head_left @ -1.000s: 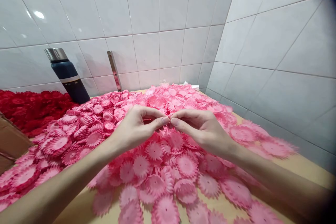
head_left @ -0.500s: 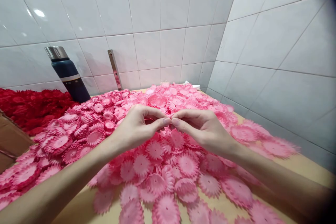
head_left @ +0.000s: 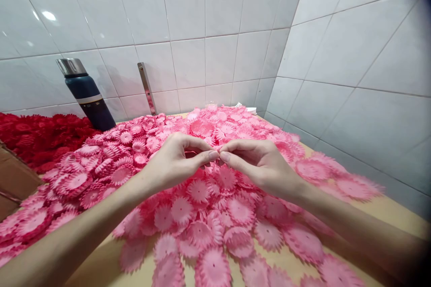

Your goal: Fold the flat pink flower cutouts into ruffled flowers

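Observation:
My left hand (head_left: 180,158) and my right hand (head_left: 261,161) meet fingertip to fingertip above a heap of pink scallop-edged flower petal discs (head_left: 182,210). Thumb and forefinger of each hand are pinched together. A trace of pink shows between the fingertips, but I cannot tell whether it is a held piece or the heap behind. Many discs have crimped, upturned rims and a small dark hole in the centre. Some lie flat and others are stacked or tilted.
A dark blue bottle (head_left: 89,96) with a steel cap stands at the back left, beside a pile of red petal pieces (head_left: 43,136). A cardboard box (head_left: 16,181) is at the left edge. A metal strip (head_left: 147,89) leans near the tiled wall (head_left: 188,4). Discs spread over the yellowish table (head_left: 101,262).
Both hands keep the same pinched pose, with only a very slight shift at the fingertips. The view has moved marginally; the discs and bottle stay in place.

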